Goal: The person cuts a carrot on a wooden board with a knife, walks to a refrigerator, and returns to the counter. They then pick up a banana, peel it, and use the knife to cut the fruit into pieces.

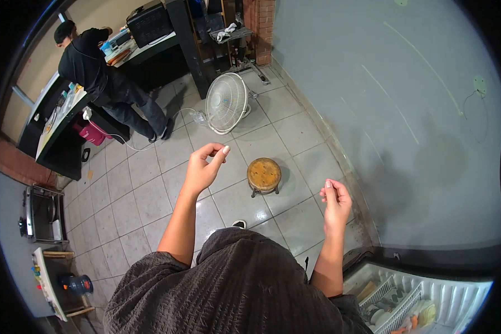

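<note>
Both of my hands are raised in front of my body, well apart. My left hand point(205, 167) has its fingers curled toward the thumb, and whether anything small sits between them is hidden. To the right, near the grey wall, my right hand point(335, 203) is likewise curled with the thumb against the fingers; nothing can be made out in it. Between and beyond the hands, a round stool point(264, 174) with a worn yellow-brown top stands on the tiled floor. Neither hand touches it.
A white fan point(226, 104) stands on the floor ahead, its cable running left. A person in dark clothes point(97, 69) leans at a black counter point(61, 125). A white open container point(453, 300) with baskets is at lower right. A water jug point(79, 284) lies lower left.
</note>
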A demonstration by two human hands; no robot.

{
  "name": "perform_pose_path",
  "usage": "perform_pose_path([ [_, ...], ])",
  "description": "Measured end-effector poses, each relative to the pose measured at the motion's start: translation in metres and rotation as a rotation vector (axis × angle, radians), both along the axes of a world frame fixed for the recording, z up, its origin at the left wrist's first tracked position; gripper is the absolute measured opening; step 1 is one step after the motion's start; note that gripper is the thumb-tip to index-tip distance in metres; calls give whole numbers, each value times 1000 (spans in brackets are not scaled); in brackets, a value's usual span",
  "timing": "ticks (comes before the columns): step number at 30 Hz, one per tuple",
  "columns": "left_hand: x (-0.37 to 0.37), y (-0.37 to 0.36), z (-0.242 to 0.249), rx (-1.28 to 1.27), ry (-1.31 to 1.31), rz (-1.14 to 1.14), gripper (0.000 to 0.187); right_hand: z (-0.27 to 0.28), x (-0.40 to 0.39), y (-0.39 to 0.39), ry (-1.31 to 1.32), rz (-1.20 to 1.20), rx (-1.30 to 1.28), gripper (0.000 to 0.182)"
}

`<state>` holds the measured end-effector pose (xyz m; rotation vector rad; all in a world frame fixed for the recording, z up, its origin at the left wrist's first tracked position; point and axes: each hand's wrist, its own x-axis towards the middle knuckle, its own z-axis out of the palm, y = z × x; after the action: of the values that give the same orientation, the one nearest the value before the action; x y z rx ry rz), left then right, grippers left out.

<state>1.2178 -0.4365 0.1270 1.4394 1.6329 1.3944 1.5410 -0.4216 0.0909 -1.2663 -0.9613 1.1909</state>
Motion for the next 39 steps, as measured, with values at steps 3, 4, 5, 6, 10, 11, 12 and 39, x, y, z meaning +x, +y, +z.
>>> perform_pose_path([
  [3,-3,-3,-1,-10,5,16,22,2,-5,0,4,8,2,19],
  [4,-5,-6,-3,-18,8,24,22,3,-6,-1,14,8,12,19],
  [5,-7,-8,-4,-22,9,29,22,1,-8,-1,14,13,7,19],
  [6,-10,-10,-6,-22,17,31,22,-2,-9,-1,57,18,25,18],
  [10,-17,-22,-11,-34,30,56,22,-12,-14,-4,65,-5,30,14],
  [11,-18,-25,-13,-45,28,54,22,-12,-14,-5,62,-7,20,14],
  [12,-19,-26,-14,-50,32,66,22,-12,-15,-6,61,23,19,12],
  [39,-170,-50,-36,-91,17,268,23,-11,-182,28,40,240,-59,20],
])
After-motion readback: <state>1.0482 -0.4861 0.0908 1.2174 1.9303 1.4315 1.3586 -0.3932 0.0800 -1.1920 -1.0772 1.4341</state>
